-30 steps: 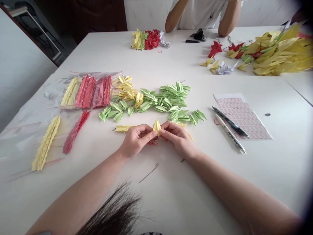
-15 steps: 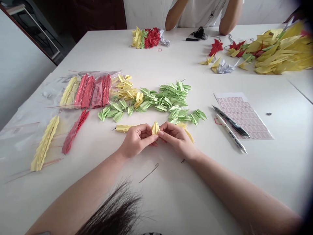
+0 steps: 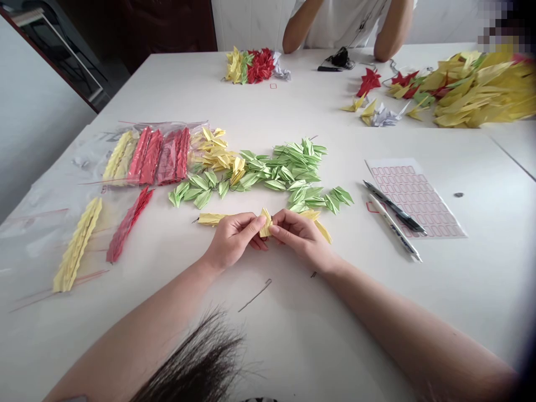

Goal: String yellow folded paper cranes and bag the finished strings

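Note:
A small yellow origami crane [image 3: 265, 223] is pinched between my left hand [image 3: 233, 241] and my right hand [image 3: 303, 238], just above the white table [image 3: 343, 296]. Its fingers hide part of the paper. More yellow paper cranes on a thin dark thread [image 3: 211, 219] run out past my left hand, and others [image 3: 321, 229] lie beyond my right. Close behind my hands spreads a strand of pale green paper cranes [image 3: 268, 174], not touched by either hand.
Flattened red and yellow crane stacks lie in a plastic bag [image 3: 146, 156] at left. A sheet of red-outlined labels [image 3: 412, 198] and several pens [image 3: 393, 220] lie at right. A thin wire [image 3: 255, 296] lies near me. A co-worker's arms [image 3: 389, 28] and crane piles [image 3: 473, 92] are across the table.
My hands have closed in on the yellow crane, and my left thumb now covers more of it. The crane looks tilted and squeezed narrower. The view has shifted only slightly.

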Tool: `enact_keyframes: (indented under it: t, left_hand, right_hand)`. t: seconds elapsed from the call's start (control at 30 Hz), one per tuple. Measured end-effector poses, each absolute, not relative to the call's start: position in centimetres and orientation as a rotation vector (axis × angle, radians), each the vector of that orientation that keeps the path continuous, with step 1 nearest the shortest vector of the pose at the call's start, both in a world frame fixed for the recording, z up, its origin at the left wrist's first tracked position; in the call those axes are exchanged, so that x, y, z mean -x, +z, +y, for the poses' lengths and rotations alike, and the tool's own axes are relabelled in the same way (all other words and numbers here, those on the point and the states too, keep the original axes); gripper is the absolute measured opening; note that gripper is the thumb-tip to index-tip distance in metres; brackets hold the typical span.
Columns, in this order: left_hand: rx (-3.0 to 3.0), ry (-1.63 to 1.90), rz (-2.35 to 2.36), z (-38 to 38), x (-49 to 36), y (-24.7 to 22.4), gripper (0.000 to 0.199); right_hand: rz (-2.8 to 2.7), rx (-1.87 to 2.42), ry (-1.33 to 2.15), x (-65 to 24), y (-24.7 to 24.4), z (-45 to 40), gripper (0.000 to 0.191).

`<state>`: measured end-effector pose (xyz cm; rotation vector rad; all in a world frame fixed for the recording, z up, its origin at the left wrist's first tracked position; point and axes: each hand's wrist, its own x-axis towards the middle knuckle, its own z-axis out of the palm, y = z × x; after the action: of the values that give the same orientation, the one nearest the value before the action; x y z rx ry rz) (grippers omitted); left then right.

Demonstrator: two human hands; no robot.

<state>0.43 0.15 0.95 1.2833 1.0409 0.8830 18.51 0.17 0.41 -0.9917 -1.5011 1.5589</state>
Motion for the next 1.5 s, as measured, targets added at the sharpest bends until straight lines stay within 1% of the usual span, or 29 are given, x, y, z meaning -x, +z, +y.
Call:
enact_keyframes:
  t: [0.17, 0.47, 0.67, 0.77, 1.0, 1.13, 1.3, 1.5]
  left_hand:
    - [-1.293, 0.859, 0.974, 0.2, -0.3, 1.0, 0.037]
    - [-1.369, 0.871, 1.016, 0.2, -0.2, 0.6, 0.044]
    - [-1.312, 0.897, 0.969, 0.3, -0.4, 0.6, 0.035]
    - [-1.241, 0.928, 0.973, 0.4, -0.4, 0.6, 0.030]
    - [-1.112, 0.993, 0.984, 0.6, -0.6, 0.3, 0.035]
    - [-1.120, 1.024, 0.982, 0.7, -0.7, 0.0, 0.035]
    - [-1.185, 1.045, 0.985, 0.7, -0.8, -0.2, 0.030]
    - [-1.340, 1.110, 0.989, 0.5, -0.8, -0.6, 0.017]
  right_hand:
    - [-1.411, 1.009, 1.537, -18.4, 0.1, 0.1, 0.035]
    - [-1.390, 1.020, 1.506, -18.4, 0.0, 0.0, 0.033]
    - [-1.264, 0.970, 1.611, -18.7, -0.8, 0.2, 0.027]
    - [-1.245, 0.993, 1.566, -18.6, -0.9, 0.3, 0.030]
    - [-1.208, 0.981, 1.388, -17.7, -0.7, -0.2, 0.036]
    - [-1.230, 0.960, 1.394, -17.7, -0.8, -0.4, 0.037]
    - [-1.281, 0.928, 1.393, -17.7, -1.1, -0.3, 0.032]
    - [-1.298, 0.919, 1.389, -17.7, -1.0, -0.2, 0.028]
